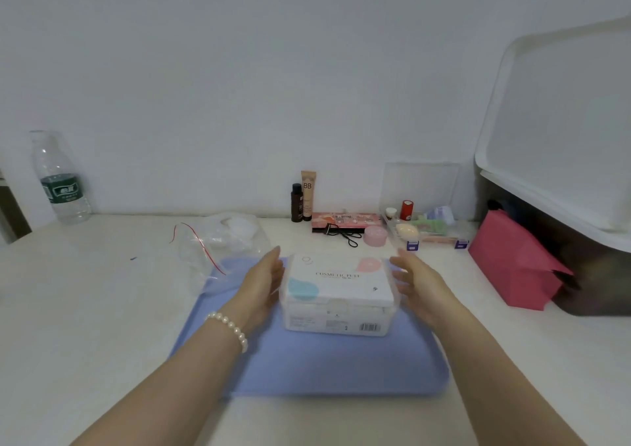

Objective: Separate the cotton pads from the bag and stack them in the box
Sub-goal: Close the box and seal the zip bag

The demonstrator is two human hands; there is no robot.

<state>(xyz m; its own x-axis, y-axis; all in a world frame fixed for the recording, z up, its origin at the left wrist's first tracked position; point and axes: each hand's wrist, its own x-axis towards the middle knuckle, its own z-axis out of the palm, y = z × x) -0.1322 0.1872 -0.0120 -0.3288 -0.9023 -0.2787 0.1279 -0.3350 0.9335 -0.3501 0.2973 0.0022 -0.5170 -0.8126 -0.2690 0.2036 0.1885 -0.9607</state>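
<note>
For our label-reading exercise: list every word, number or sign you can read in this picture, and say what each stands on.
"COSMETIC PUFF": lid of the box on the blue tray.
"BB": beige tube by the wall.
Barcode and small print on the box front: too small to read.
Green label on the water bottle: blurred, unreadable.

A white box (338, 293) printed "COSMETIC PUFF" is sitting lid closed on a blue tray (327, 367), and the left hand (264, 283) and right hand (418, 283) are flanking it with fingers straight, each just beside a side wall. Far left of the tray, a clear bag (222, 241) with a red seal strip is lying on the table (85, 309), holding white cotton pads (240, 228). A pearl bracelet (230, 328) is circling the left wrist.
</note>
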